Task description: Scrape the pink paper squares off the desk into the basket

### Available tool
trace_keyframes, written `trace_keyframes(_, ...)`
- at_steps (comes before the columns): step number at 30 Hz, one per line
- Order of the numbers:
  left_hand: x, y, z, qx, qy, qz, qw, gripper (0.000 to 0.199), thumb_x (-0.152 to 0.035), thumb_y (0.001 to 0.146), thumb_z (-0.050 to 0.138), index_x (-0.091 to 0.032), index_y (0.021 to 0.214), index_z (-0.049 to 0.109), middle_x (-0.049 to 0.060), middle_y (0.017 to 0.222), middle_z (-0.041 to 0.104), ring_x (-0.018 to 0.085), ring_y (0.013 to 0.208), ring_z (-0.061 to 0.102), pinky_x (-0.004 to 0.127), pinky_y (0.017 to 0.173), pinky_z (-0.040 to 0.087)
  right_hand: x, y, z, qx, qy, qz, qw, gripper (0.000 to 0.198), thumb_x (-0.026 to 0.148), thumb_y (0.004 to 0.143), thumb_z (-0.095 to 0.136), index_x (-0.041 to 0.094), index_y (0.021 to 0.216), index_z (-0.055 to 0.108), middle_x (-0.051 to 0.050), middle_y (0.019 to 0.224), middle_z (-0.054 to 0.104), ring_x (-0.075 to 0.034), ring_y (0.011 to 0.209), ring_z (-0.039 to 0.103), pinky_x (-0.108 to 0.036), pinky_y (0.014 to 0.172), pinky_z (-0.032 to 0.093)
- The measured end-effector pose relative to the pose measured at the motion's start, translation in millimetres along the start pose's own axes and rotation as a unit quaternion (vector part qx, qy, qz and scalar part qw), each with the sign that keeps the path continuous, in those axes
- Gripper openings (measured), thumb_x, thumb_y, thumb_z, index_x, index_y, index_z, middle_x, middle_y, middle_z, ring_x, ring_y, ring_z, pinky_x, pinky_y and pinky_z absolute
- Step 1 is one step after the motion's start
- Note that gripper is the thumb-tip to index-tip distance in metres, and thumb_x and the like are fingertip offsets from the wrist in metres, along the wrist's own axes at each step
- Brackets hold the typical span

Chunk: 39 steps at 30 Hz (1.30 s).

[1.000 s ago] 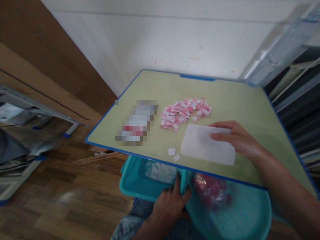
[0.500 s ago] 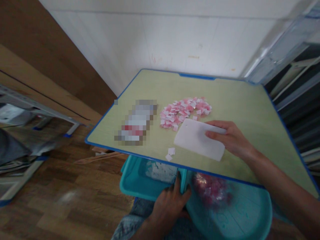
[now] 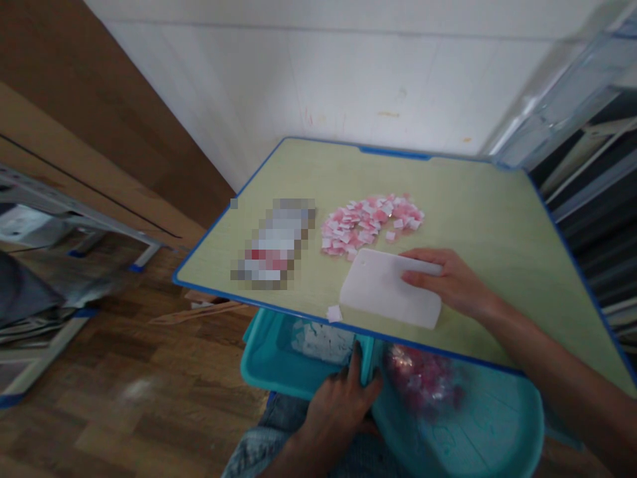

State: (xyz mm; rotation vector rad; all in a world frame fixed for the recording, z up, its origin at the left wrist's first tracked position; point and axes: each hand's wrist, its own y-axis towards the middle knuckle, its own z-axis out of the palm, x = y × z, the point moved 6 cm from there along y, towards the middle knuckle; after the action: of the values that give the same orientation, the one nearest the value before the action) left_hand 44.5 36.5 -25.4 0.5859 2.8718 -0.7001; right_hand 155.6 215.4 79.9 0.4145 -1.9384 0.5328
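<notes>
My right hand is closed on a flat white plastic scraper, which rests on the pale green tabletop close to the near edge. At the scraper's left corner, a small white square piece lies right by the blue edging. Beyond the scraper spreads a pile of small pink and white squares. Below the table edge, my left hand grips the inner rim of a teal tray, with fingers over the rim. Some pale material lies in that tray, partly under the table.
A blurred-out flat object lies left of the pile. Beside the tray, a second teal container holds a clear bag of pink pieces. A white wall stands behind the folding table; metal frames stand left.
My right hand has drawn the scraper toward the near edge and slightly left, away from the pile. Two loose squares showed before; one shows now, nearer the edge. My left hand stays put.
</notes>
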Motion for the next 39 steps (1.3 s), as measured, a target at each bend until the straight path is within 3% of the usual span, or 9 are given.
trace_keyframes(7,0.5,0.5,0.2,0.000,-0.004,-0.001,1.000,0.079,-0.049,0.059,0.071,-0.029,0.128,0.038,0.027,0.135,0.031,0.032,0.089,0.060,0.039,0.066,0.052,15.6,-5.5,15.5,0.057,-0.056,-0.053,0.995,0.026,0.036,0.073,0.059,0.019,0.091,0.066,-0.003,0.087,0.067,-0.016,0.076,0.061,-0.023,0.060,0.046)
trace_keyframes(10,0.8,0.5,1.8,-0.001,-0.004,-0.001,1.000,0.078,-0.049,0.059,0.071,-0.028,0.127,0.039,0.027,0.135,0.032,0.032,0.088,0.061,0.039,0.065,0.052,13.1,-5.9,11.7,0.048,-0.039,-0.042,0.997,0.027,0.038,0.073,0.060,0.020,0.092,0.066,-0.003,0.087,0.067,-0.016,0.074,0.061,-0.022,0.058,0.046)
trace_keyframes(15,1.4,0.0,2.4,-0.004,-0.001,-0.006,1.000,0.078,-0.048,0.058,0.072,-0.031,0.127,0.039,0.026,0.136,0.030,0.030,0.084,0.062,0.039,0.065,0.052,4.0,-1.4,0.4,-0.025,-0.013,-0.013,1.000,0.028,0.036,0.072,0.060,0.018,0.092,0.066,-0.004,0.092,0.067,-0.017,0.076,0.062,-0.023,0.058,0.046)
trace_keyframes(20,1.5,0.9,3.0,0.000,-0.004,-0.003,1.000,0.078,-0.051,0.058,0.071,-0.030,0.126,0.040,0.027,0.135,0.031,0.030,0.081,0.063,0.039,0.063,0.052,4.8,-0.8,10.4,0.021,-0.006,0.004,1.000,0.028,0.035,0.072,0.059,0.017,0.093,0.065,-0.004,0.088,0.068,-0.016,0.072,0.062,-0.022,0.054,0.046)
trace_keyframes(26,1.5,1.4,3.3,0.001,-0.007,0.003,1.000,0.079,-0.049,0.059,0.071,-0.029,0.127,0.037,0.028,0.135,0.029,0.031,0.088,0.061,0.039,0.066,0.052,11.7,-3.8,14.3,0.053,-0.030,-0.027,0.998,0.026,0.035,0.074,0.059,0.018,0.092,0.066,-0.004,0.088,0.067,-0.016,0.075,0.061,-0.023,0.057,0.046)
trace_keyframes(30,1.1,0.6,2.6,-0.007,-0.006,0.005,1.000,0.080,-0.048,0.057,0.072,-0.028,0.127,0.039,0.030,0.134,0.030,0.032,0.086,0.061,0.039,0.065,0.052,6.9,-5.7,10.0,0.048,0.006,-0.006,0.999,0.027,0.038,0.071,0.061,0.020,0.091,0.066,-0.003,0.085,0.068,-0.015,0.069,0.062,-0.022,0.054,0.045)
trace_keyframes(33,0.4,0.4,2.4,-0.014,-0.005,0.007,1.000,0.079,-0.049,0.056,0.072,-0.028,0.125,0.041,0.030,0.133,0.032,0.032,0.085,0.062,0.039,0.063,0.052,3.4,-7.2,-1.8,-0.003,0.046,0.011,0.999,0.027,0.038,0.069,0.064,0.022,0.090,0.066,-0.002,0.085,0.068,-0.015,0.065,0.061,-0.023,0.051,0.044)
trace_keyframes(39,0.8,1.0,3.2,-0.005,0.000,-0.005,1.000,0.076,-0.048,0.058,0.072,-0.030,0.125,0.041,0.026,0.134,0.033,0.029,0.079,0.063,0.038,0.062,0.052,-2.1,-10.5,-52.7,-0.206,0.059,-0.018,0.976,0.027,0.037,0.067,0.066,0.023,0.090,0.065,-0.002,0.078,0.067,-0.016,0.058,0.058,-0.026,0.047,0.043)
